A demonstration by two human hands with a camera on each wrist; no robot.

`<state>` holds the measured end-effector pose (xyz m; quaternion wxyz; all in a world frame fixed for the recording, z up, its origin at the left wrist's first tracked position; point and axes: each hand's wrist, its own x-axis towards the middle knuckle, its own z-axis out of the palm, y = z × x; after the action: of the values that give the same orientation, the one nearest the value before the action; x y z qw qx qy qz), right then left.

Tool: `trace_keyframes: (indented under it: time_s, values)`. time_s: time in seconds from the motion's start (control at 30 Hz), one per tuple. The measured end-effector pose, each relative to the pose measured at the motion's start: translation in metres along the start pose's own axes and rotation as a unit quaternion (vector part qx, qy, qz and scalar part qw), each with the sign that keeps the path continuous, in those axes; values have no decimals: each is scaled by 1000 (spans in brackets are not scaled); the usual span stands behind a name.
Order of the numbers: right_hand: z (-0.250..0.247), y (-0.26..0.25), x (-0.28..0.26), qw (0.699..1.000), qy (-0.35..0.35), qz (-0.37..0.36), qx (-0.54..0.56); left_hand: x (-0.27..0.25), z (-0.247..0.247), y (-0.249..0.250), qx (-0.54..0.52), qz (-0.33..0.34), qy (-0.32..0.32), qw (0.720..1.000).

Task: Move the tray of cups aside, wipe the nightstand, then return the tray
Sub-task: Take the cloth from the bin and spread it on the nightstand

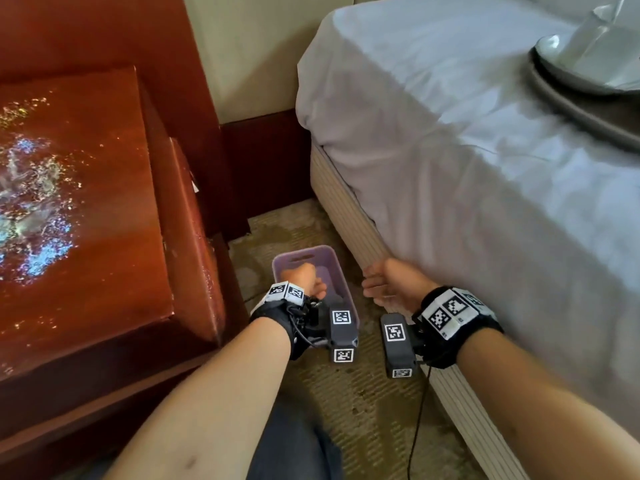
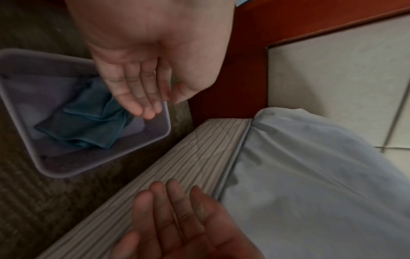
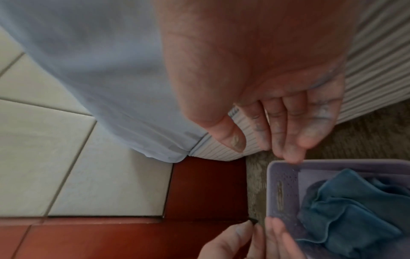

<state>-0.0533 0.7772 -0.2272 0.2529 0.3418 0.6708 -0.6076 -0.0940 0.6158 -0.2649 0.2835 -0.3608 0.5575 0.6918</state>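
Hovering slack-fingered over the basket (image 1: 313,258), left hand (image 1: 304,277)—its grip empty—while tray (image 1: 585,112) lies well apart.

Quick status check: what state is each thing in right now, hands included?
nightstand: top free of the tray, glistening wet-looking patches.
tray: resting on the bed.
cups: on the tray, blurred.
basket: upright on the carpet, holding the cloth.
cloth: crumpled, not gripped.
left hand: open, over the basket.
right hand: open, empty, beside the bed.

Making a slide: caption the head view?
Left hand reaches into the purple bin; tray waits on bed.
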Motion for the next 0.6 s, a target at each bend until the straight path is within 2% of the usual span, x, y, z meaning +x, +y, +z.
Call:
trace_keyframes:
  time_s: [0.17, 0.33, 0.4, 0.5, 0.6]
  values:
    - [12, 5, 43, 999, -25, 25, -22, 32, -3, -6, 5, 14, 51, 999]
    - [30, 19, 91, 996, -48, 64, -24, 112, -20, -29, 39, -10, 121, 992]
    - [36, 26, 107, 995, -57, 77, -23, 123, -24, -31, 51, -30, 106, 993]
    - [42, 32, 130, 995, -65, 79, -16, 121, -26, -23, 59, -17, 63, 996]
    - [49, 40, 149, 992, -92, 83, 15, 133, -32, -22, 74, -29, 64, 995]
